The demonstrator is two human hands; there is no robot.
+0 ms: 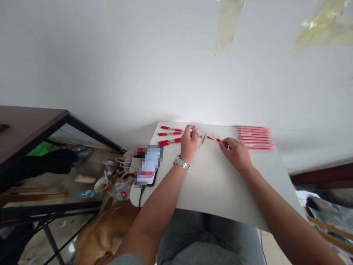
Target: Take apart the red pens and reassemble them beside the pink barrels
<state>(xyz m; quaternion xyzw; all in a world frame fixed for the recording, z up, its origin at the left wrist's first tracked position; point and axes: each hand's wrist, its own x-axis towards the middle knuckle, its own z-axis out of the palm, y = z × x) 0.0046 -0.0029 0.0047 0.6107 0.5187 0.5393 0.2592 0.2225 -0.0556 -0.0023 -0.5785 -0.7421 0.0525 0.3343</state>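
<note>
- Where your right hand (235,152) brings thumb and fingertips together, you are pinching a small red plastic pen part (218,140), its end poking out toward your left; whether it touches the tabletop, you cannot tell from here.
- Just beside it, between your two hands, you have a short, narrow red plastic piece (210,138) lying flat, and next to that a thin orange-red stick with a pale lower end (203,138), set at a slant.
- Your left hand (188,141) is bent at the wrist with its fingers curled; what they grip, if anything, cannot be told. You wear a silver metal-link watch (181,162) on that wrist.
- Left of that hand you have several slim red pens (169,134) lying roughly side by side.
- Near your right hand, on its far side, sits a neat row of pinkish-red sticks (255,138).
- Under all these is your white, round-cornered table (212,180), with a pixelated dark-edged phone (149,165) on its left and a black cable (141,197) running from it.
</note>
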